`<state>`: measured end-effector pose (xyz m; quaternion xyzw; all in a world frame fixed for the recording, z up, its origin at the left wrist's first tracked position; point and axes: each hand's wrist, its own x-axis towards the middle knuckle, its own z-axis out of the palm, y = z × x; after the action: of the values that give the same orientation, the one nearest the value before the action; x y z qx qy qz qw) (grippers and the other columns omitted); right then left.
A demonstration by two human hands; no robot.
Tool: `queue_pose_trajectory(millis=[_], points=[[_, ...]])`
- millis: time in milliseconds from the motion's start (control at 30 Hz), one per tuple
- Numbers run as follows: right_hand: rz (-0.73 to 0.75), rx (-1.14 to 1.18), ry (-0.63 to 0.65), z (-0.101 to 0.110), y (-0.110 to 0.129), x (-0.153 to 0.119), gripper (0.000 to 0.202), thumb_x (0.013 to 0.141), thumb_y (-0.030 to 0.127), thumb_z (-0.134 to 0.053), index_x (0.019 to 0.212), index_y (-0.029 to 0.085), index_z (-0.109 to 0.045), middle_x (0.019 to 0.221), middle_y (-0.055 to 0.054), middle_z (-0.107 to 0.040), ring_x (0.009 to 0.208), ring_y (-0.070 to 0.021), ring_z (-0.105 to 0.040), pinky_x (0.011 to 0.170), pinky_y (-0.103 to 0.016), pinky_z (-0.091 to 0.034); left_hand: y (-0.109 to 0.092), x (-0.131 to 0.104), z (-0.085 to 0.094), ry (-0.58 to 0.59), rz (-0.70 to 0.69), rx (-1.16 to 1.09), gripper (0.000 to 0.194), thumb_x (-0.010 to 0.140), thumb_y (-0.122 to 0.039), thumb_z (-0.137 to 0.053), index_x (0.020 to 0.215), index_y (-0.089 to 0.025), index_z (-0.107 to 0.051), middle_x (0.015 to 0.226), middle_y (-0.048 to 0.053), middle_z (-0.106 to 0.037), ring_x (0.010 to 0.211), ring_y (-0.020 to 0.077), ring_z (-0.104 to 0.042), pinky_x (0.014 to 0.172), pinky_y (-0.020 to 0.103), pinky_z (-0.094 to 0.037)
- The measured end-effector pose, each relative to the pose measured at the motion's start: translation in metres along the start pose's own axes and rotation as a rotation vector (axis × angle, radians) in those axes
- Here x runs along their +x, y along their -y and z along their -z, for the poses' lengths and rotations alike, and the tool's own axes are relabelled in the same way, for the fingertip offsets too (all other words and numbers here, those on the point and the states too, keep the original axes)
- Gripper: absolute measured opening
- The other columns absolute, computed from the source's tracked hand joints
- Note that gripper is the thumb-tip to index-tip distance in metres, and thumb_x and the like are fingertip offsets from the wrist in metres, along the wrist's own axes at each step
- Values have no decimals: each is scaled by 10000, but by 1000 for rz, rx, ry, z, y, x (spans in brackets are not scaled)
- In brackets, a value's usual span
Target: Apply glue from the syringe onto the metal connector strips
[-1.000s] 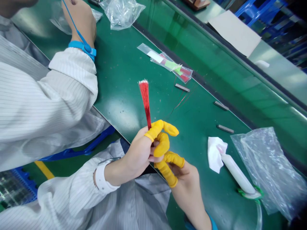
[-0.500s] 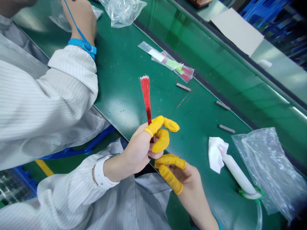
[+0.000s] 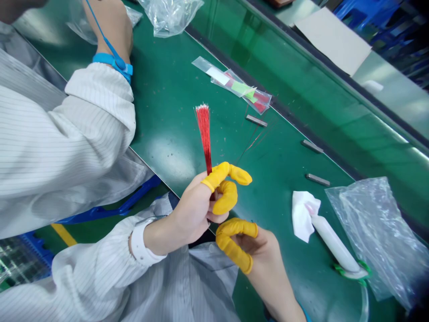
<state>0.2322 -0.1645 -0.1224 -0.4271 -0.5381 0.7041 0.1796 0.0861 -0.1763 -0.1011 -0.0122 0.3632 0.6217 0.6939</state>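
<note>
My left hand, with yellow finger cots on its thumb and index finger, is wrapped round a bundle of thin red wires. The wires stand up out of the fist and fan out a little at their pale top ends. Just below it, my right hand, also in yellow finger cots, has thumb and index finger bent together in a pinch near the bundle's lower end. Anything between those fingertips is too small or hidden to make out.
Clear bags with red wires and labels lie beyond my hands, near a small metal bar and loose wires. To the right are a white tube-like tool, white tissue and a plastic bag. A co-worker's sleeve occupies the left.
My right thumb and index finger have come closer together at their tips into a pinch. My left hand stays round the red wires, almost unmoved.
</note>
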Motion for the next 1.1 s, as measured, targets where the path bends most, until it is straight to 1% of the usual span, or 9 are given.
queue_pose_trajectory(millis=[167,300,500,600,667,867,1000,1067,1100], points=[[-22,-55,33,3,-1,-3,179,604,333,-844,658,213,-723,487,32,-491,462,-79,-385,450,-193,-411,-5,1,-2,-81,23,-14,448,1008,-272,-289,634,-147,-503,388,-77,-260,365,54,-113,305,95,-183],[-33,-102,55,6,-3,-6,189,606,346,-837,675,207,-728,514,21,-514,468,-79,-374,448,-197,-408,-8,1,-4,-120,34,-4,437,998,-340,-354,631,-151,-497,374,-83,-236,368,54,-116,306,89,-193],[30,-99,-23,3,2,-1,190,594,349,-842,703,231,-741,487,25,-502,473,-97,-398,428,-202,-394,-4,0,-3,-6,-12,14,414,1001,-291,-333,662,-143,-520,406,-81,-260,363,48,-108,312,90,-181],[77,-112,-17,-1,4,0,125,635,327,-816,658,233,-736,514,11,-568,463,-86,-395,424,-190,-372,-2,0,-4,10,-9,7,407,1000,-263,-314,672,-141,-521,416,-80,-265,359,47,-110,311,92,-174],[73,-121,-4,-1,3,-2,107,638,313,-816,674,241,-745,538,8,-598,463,-81,-399,426,-186,-363,-3,0,-4,-21,-2,20,411,1002,-255,-306,673,-141,-524,413,-80,-260,360,48,-114,312,96,-175],[4,-165,112,10,-5,-8,155,669,373,-804,743,243,-764,533,8,-564,464,-82,-353,424,-202,-351,-7,2,-5,-84,10,29,454,1012,-269,-285,621,-153,-486,399,-77,-251,361,52,-116,314,105,-162],[16,-170,114,19,2,-2,188,649,353,-826,812,285,-762,501,45,-447,477,-83,-327,416,-195,-319,-7,3,-6,-33,10,56,460,1013,-267,-272,646,-149,-521,380,-78,-255,358,54,-100,313,107,-153],[35,-208,137,22,9,4,154,644,360,-830,753,277,-761,481,50,-413,487,-88,-343,446,-203,-356,-6,3,-5,0,13,66,446,1012,-272,-278,676,-147,-545,366,-82,-243,358,58,-92,315,110,-145],[42,-235,163,23,13,7,139,647,368,-828,710,266,-758,486,42,-436,495,-91,-367,460,-207,-374,-5,4,-4,13,14,68,439,1010,-269,-280,689,-146,-553,362,-84,-239,359,59,-91,316,112,-142]])
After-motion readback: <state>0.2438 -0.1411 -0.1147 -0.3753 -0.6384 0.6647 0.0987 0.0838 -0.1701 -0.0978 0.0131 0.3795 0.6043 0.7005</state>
